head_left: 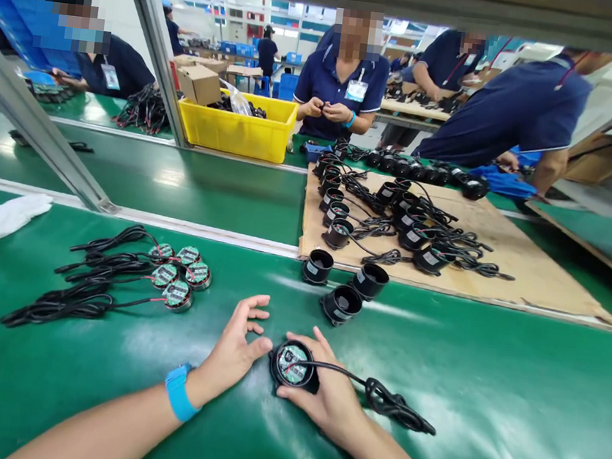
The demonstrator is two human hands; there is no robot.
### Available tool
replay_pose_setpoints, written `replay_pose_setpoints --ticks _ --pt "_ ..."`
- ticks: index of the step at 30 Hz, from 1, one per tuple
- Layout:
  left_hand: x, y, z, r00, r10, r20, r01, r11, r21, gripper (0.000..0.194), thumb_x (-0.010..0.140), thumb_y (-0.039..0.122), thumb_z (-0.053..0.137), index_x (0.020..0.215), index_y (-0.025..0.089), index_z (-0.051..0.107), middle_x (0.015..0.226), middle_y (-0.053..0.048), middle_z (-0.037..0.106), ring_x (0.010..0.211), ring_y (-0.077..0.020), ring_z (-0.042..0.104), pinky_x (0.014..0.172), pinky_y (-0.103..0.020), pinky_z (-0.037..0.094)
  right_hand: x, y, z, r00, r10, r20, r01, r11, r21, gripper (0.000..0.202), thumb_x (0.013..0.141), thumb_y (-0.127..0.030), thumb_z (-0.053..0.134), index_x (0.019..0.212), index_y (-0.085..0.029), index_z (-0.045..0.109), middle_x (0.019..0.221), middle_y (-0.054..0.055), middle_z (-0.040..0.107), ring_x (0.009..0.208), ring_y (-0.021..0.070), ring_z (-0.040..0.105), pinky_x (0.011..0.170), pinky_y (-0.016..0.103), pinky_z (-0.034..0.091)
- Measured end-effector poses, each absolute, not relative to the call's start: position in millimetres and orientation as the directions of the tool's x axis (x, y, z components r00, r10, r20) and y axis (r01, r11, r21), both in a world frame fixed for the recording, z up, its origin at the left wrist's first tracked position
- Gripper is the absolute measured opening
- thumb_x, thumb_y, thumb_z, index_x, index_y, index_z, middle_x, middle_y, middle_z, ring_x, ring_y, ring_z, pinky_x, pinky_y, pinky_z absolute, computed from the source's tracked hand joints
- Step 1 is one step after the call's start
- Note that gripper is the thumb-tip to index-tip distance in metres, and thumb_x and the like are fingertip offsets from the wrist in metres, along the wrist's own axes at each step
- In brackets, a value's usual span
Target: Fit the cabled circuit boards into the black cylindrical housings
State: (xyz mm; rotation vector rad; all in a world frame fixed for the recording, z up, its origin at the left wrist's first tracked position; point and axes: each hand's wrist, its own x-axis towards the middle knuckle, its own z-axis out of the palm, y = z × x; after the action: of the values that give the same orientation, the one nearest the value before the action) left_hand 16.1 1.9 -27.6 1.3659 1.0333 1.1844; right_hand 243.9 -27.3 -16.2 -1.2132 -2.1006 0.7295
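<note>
The right hand [335, 401] has its fingers round the black housing [313, 381] on the counter [491, 398], the left hand [230, 355] is released beside it, and I'd fear a snagged cable [396, 405] tugging the circuit board [292, 363] loose.

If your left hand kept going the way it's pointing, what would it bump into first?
The left hand would probably meet one of the three black cups before the cardboard; which cup is unclear from this angle.
</note>
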Motion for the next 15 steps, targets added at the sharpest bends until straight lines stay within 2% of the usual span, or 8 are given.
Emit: replay_pose_setpoints --ticks 4,6,9,15 --pt "16 1 -26 0.164 0.981 0.101 -0.023 -0.098 0.995 0.079 0.081 0.078 0.061 0.138 0.026 0.044 0.143 -0.013 0.044 0.119 -0.0274 0.05 0.09 -0.035 0.046 244 -30 -19 -0.22 0.883 0.416 0.494 0.468 -0.733 0.079 0.074 -0.049 0.086 0.14 -0.023 0.052 0.137 0.015 0.065 0.139 0.0403 0.05 0.116 0.065 0.038" --pt "16 2 -26 0.165 0.98 0.108 -0.018 -0.106 0.994 0.078 0.082 0.078 0.061 0.138 0.026 0.044 0.142 -0.012 0.044 0.118 -0.027 0.05 0.09 -0.035 0.046 243 -29 -20 -0.282 0.873 0.397 0.493 0.487 -0.721 0.077 0.073 -0.048 0.087 0.137 -0.024 0.054 0.134 0.013 0.067 0.135 0.0394 0.054 0.116 0.065 0.039" --pt "16 2 -27 0.171 0.978 0.12 -0.003 -0.121 0.993 0.08 0.08 0.079 0.061 0.138 0.026 0.044 0.142 -0.012 0.044 0.118 -0.0269 0.051 0.09 -0.034 0.046 239 -25 -22 -0.452 0.847 0.281 0.515 0.505 -0.693 0.073 0.073 -0.045 0.088 0.134 -0.023 0.055 0.128 0.011 0.071 0.13 0.0366 0.06 0.115 0.064 0.041" --pt "14 2 -27 0.204 0.97 0.129 0.028 -0.138 0.99 0.08 0.081 0.08 0.058 0.139 0.027 0.045 0.142 -0.012 0.044 0.119 -0.0276 0.05 0.09 -0.034 0.046 237 -30 -7 -0.434 0.82 0.374 0.436 0.554 -0.709 0.079 0.076 -0.051 0.085 0.139 -0.023 0.046 0.13 0.011 0.07 0.121 0.0295 0.067 0.122 0.06 0.031"
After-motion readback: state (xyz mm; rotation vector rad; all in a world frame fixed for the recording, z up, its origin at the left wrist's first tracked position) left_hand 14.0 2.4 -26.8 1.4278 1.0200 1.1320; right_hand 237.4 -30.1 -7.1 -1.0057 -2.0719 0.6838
